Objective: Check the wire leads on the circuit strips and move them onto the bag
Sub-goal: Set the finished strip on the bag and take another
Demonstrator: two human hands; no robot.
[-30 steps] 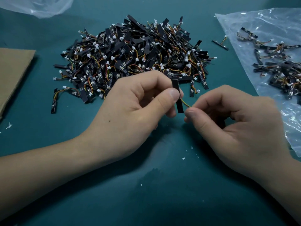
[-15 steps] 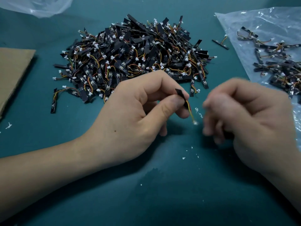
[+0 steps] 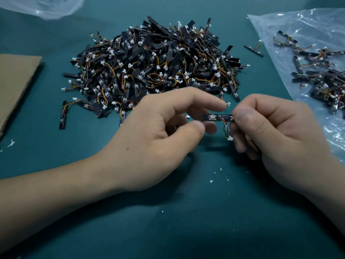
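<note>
A black circuit strip (image 3: 217, 117) lies level between my hands, above the teal table. My right hand (image 3: 276, 135) pinches its right end with thumb and forefinger. Its short coloured wire lead (image 3: 225, 128) hangs down to a white connector (image 3: 230, 138). My left hand (image 3: 158, 135) hovers at the strip's left end, thumb below and forefinger above, with small gaps showing. A big pile of similar strips (image 3: 149, 71) sits behind my hands. The clear plastic bag (image 3: 308, 21) lies at the right with several strips (image 3: 326, 81) on it.
One stray strip (image 3: 253, 51) lies between the pile and the bag. A cardboard sheet (image 3: 16, 81) lies at the left edge. More clear plastic (image 3: 41, 6) sits at the top left. White crumbs (image 3: 211, 181) dot the cloth near me.
The strip went from my left hand's pinch to my right hand's pinch and turned from upright to level. My right hand let go of the wire, swung away, then came back.
</note>
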